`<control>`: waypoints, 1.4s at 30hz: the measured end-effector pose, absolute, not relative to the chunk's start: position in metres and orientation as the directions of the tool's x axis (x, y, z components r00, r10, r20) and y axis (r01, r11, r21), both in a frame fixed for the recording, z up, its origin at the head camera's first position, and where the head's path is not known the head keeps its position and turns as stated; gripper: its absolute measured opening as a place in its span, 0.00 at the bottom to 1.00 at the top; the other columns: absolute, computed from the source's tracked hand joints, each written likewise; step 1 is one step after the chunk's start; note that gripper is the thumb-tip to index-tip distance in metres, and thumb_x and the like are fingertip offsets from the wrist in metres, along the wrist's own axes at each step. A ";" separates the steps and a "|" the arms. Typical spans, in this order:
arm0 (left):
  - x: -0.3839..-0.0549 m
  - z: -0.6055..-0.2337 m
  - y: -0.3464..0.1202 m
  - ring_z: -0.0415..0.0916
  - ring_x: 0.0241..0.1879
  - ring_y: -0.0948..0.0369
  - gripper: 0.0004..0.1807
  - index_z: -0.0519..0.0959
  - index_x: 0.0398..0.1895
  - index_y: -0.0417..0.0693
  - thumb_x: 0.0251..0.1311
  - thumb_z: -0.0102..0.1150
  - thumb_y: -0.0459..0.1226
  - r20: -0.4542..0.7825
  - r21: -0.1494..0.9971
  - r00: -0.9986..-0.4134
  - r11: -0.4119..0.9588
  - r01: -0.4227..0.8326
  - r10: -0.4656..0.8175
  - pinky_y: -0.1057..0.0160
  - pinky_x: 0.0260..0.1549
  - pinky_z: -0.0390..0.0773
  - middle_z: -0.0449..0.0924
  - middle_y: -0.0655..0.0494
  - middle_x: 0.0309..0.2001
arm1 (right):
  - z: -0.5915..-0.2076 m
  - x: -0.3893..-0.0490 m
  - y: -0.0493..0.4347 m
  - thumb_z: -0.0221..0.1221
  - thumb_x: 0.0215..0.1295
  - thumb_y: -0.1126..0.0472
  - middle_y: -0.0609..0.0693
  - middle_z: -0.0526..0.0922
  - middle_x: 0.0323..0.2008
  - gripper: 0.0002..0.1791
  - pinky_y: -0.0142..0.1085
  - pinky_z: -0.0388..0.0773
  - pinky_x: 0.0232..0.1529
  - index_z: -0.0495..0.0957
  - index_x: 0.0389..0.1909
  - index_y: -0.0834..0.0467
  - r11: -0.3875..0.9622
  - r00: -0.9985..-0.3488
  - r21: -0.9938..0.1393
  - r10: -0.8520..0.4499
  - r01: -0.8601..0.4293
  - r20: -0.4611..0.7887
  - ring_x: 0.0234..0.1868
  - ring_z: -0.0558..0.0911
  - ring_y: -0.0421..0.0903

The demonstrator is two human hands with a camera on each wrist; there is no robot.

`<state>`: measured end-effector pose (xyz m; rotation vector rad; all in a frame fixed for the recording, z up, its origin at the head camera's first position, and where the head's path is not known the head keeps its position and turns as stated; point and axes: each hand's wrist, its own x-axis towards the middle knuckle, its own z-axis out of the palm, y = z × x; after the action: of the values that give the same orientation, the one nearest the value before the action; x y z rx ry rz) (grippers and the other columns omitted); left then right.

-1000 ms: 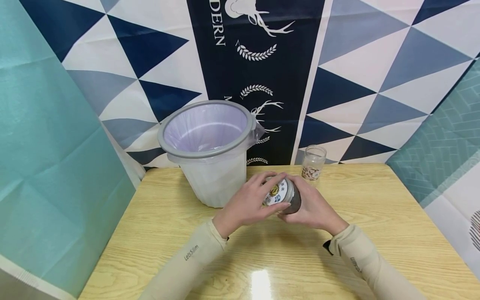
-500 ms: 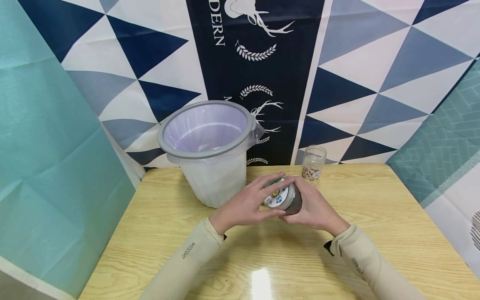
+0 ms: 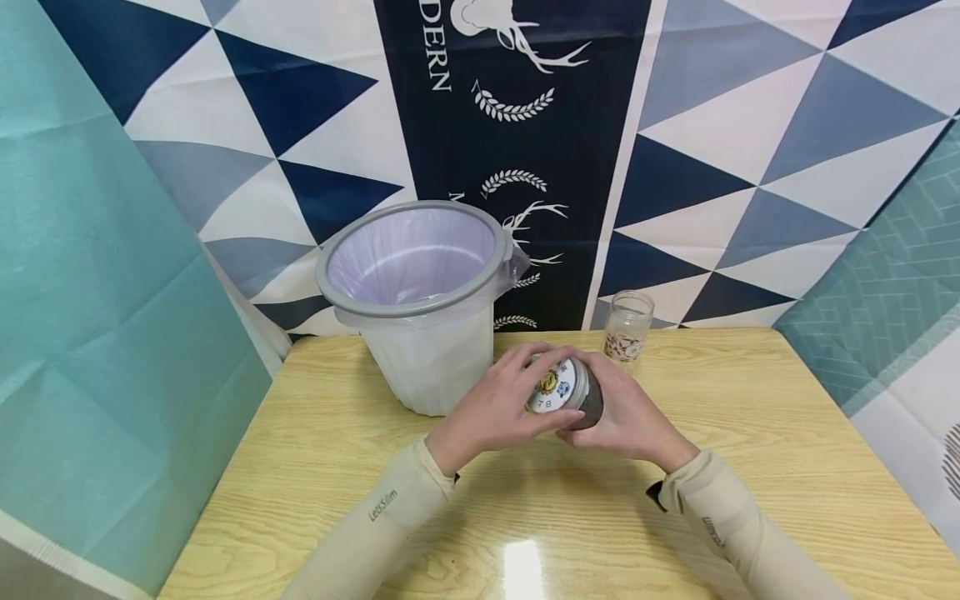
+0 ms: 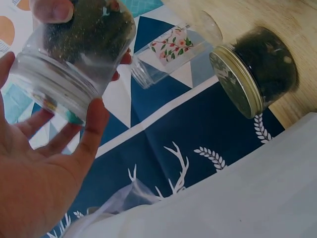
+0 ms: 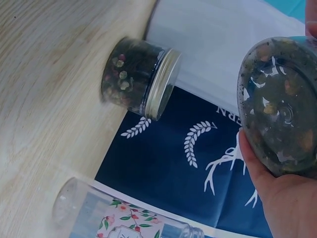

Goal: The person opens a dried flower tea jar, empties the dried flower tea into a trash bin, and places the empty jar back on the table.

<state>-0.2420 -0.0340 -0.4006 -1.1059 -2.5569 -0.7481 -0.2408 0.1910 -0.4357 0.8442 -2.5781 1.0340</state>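
Both hands meet on a clear jar [image 3: 592, 402] with dark contents, tilted above the table. My right hand [image 3: 628, 410] grips the jar's body; the right wrist view shows the base of this jar [image 5: 277, 114] with dark, mixed bits inside. My left hand [image 3: 495, 408] holds the round lid [image 3: 555, 388], a white printed disc, between thumb and fingers. Seen from the left wrist, the left hand [image 4: 44, 173] has its fingers spread around the rim of the lid [image 4: 52, 101]. Part of the lid's face is hidden by the fingers.
Behind the hands stands a second jar [image 5: 131, 77] with a gold lid, hidden in the head view. An uncapped clear bottle [image 3: 628, 325] with a floral label is at the table's back edge. A lined white bin [image 3: 431, 358] stands back left on the wooden table [image 3: 300, 467].
The left fingers loosened and shifted on the lid half a second ago, and now wrap it again. The lid's print sits at a different angle. The right hand has stayed nearly still.
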 end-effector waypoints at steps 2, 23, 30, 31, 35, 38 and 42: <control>-0.241 -0.401 -0.032 0.75 0.60 0.59 0.41 0.69 0.75 0.59 0.61 0.67 0.62 0.430 0.351 -0.701 0.610 0.710 0.569 0.59 0.58 0.79 0.74 0.57 0.64 | -0.435 -0.241 0.191 0.83 0.36 0.55 0.52 0.79 0.58 0.57 0.48 0.83 0.51 0.66 0.71 0.59 0.579 -0.808 -0.564 -0.425 -0.589 0.408 0.54 0.81 0.48; -0.245 -0.402 -0.036 0.70 0.70 0.55 0.41 0.65 0.79 0.63 0.64 0.66 0.58 0.405 0.349 -0.639 0.536 0.769 0.654 0.53 0.66 0.75 0.70 0.53 0.72 | -0.436 -0.241 0.191 0.82 0.36 0.54 0.51 0.79 0.57 0.57 0.46 0.83 0.50 0.66 0.71 0.59 0.589 -0.801 -0.543 -0.434 -0.599 0.412 0.52 0.81 0.46; -0.240 -0.401 -0.030 0.76 0.59 0.61 0.40 0.71 0.74 0.59 0.62 0.65 0.63 0.436 0.320 -0.700 0.629 0.709 0.566 0.59 0.58 0.80 0.75 0.59 0.65 | -0.435 -0.240 0.190 0.82 0.37 0.55 0.52 0.79 0.58 0.57 0.47 0.84 0.49 0.65 0.72 0.60 0.588 -0.811 -0.559 -0.431 -0.585 0.395 0.52 0.81 0.48; -0.239 -0.401 -0.029 0.77 0.59 0.61 0.40 0.71 0.73 0.59 0.61 0.65 0.63 0.439 0.321 -0.703 0.634 0.704 0.559 0.60 0.57 0.80 0.75 0.59 0.64 | -0.435 -0.240 0.190 0.82 0.37 0.56 0.52 0.79 0.58 0.57 0.47 0.84 0.49 0.65 0.72 0.60 0.585 -0.811 -0.562 -0.432 -0.585 0.395 0.52 0.81 0.47; -0.239 -0.402 -0.030 0.75 0.64 0.57 0.44 0.68 0.76 0.59 0.60 0.66 0.64 0.443 0.301 -0.694 0.635 0.711 0.567 0.56 0.60 0.80 0.72 0.56 0.70 | -0.436 -0.240 0.191 0.82 0.38 0.55 0.51 0.78 0.58 0.56 0.47 0.84 0.49 0.66 0.71 0.58 0.586 -0.802 -0.547 -0.437 -0.598 0.408 0.52 0.81 0.47; -0.241 -0.403 -0.033 0.69 0.71 0.54 0.46 0.64 0.79 0.62 0.60 0.67 0.63 0.441 0.276 -0.650 0.595 0.755 0.619 0.52 0.66 0.76 0.65 0.54 0.77 | -0.437 -0.241 0.191 0.82 0.38 0.54 0.51 0.78 0.57 0.54 0.47 0.83 0.50 0.67 0.70 0.58 0.587 -0.789 -0.527 -0.442 -0.614 0.427 0.52 0.81 0.47; -0.243 -0.402 -0.039 0.63 0.75 0.53 0.43 0.61 0.80 0.66 0.64 0.67 0.57 0.428 0.288 -0.582 0.506 0.813 0.692 0.49 0.69 0.73 0.61 0.53 0.79 | -0.438 -0.241 0.192 0.82 0.38 0.54 0.50 0.79 0.56 0.52 0.46 0.83 0.50 0.68 0.67 0.57 0.583 -0.786 -0.528 -0.444 -0.618 0.431 0.52 0.81 0.46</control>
<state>-0.2429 -0.0390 -0.4022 -1.2741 -2.4935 -0.6799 -0.2410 0.1919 -0.4376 0.8773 -2.5625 0.9993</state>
